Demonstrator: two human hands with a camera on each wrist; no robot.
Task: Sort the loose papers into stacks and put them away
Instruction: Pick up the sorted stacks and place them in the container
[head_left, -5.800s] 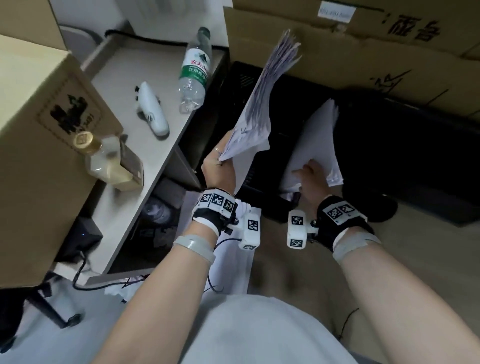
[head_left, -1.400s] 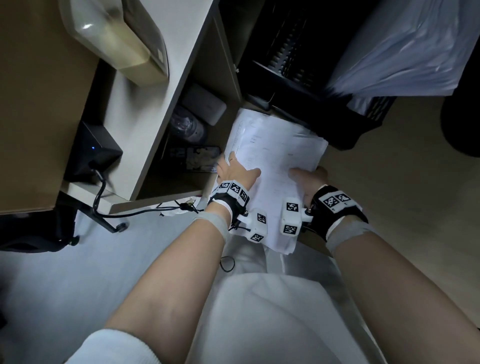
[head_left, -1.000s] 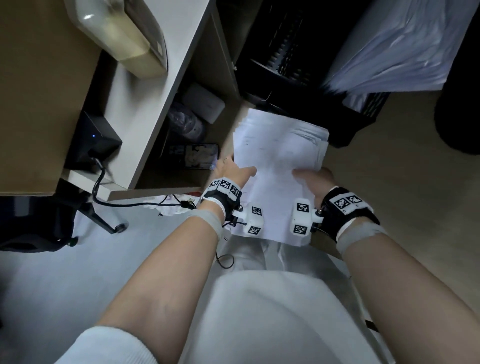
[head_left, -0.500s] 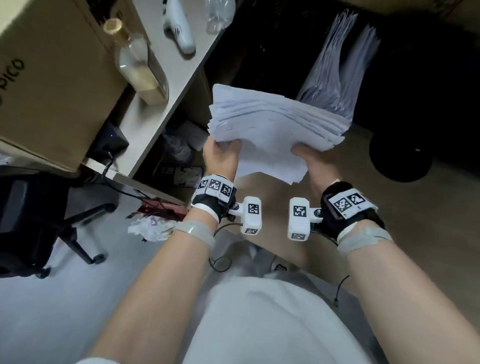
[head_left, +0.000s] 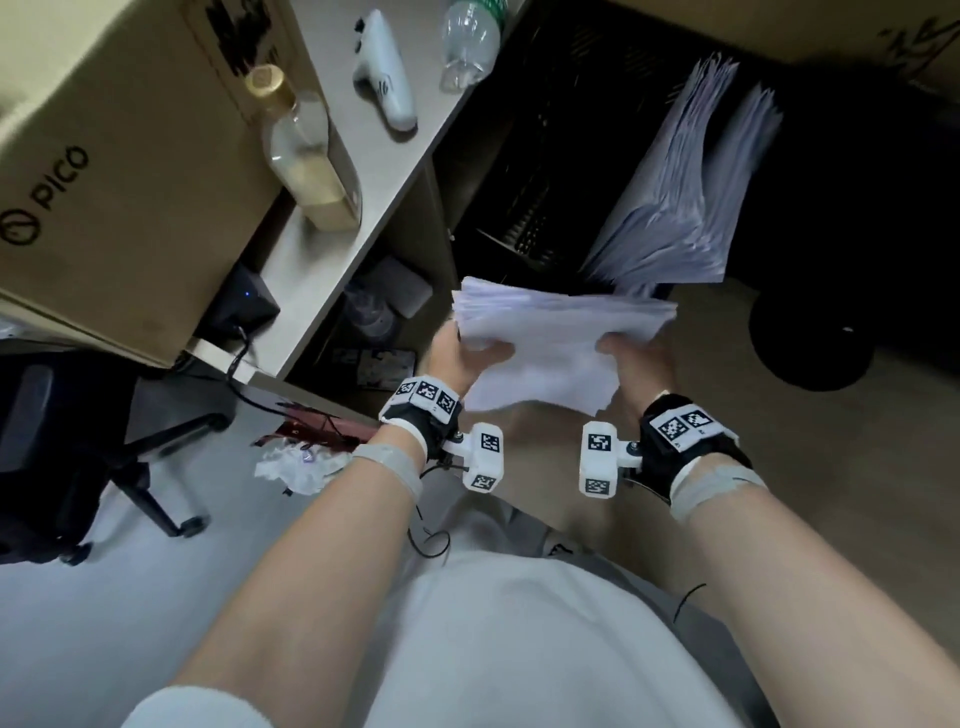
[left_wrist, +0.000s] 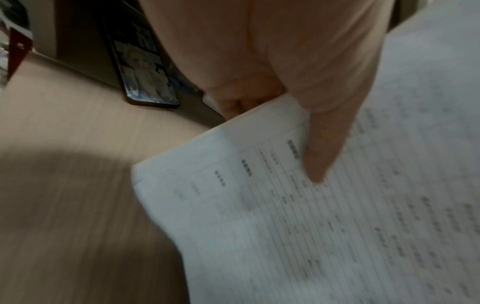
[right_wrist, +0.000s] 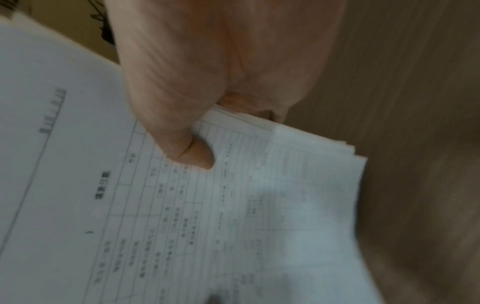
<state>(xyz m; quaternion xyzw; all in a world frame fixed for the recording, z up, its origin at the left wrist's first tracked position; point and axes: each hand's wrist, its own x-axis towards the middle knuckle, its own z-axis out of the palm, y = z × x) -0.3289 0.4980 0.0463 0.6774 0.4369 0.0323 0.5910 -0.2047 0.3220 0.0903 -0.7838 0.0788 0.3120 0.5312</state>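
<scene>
A thick stack of white printed papers hangs in the air between both hands, above the wooden floor. My left hand grips its left edge, thumb on top and fingers underneath. My right hand grips the right edge the same way, thumb pressed on the top sheet. Two more paper stacks stand upright in a black mesh file holder just beyond the held stack.
A desk at left carries a cardboard box, a glass bottle, a white controller and a plastic bottle. A phone lies under it. Crumpled paper and a chair base are at left.
The stack came up off the floor into both hands. Over the last half second it sank a little and tilted flatter, still in front of the file holder.
</scene>
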